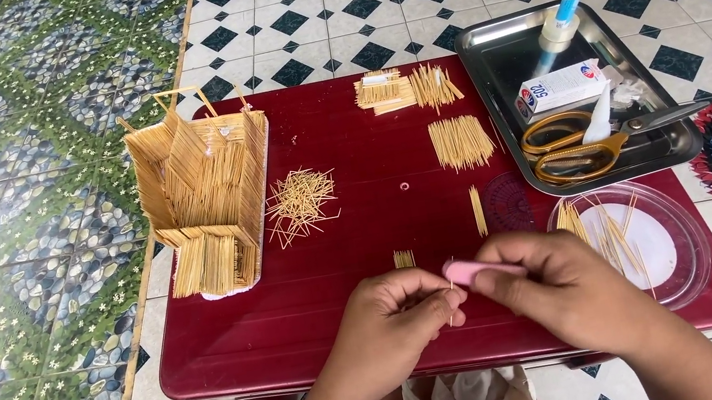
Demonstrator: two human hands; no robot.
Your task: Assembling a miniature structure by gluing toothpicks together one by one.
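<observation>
While the left hand [398, 317] pinches a thin wooden toothpick [451, 301] upright in its fingers, the right hand [560, 287] grasps a small pink cutter [474, 271] against it, above the dark red worktop [378, 216], near a clear round plastic lid [679, 225]

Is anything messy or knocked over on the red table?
One thing: the loose pile of toothpicks beside the toothpick house lies scattered and crisscrossed, while the other toothpick bundles lie in tidy rows. Nothing looks spilled or broken. The scissors and glue tube sit inside the metal tray.
</observation>
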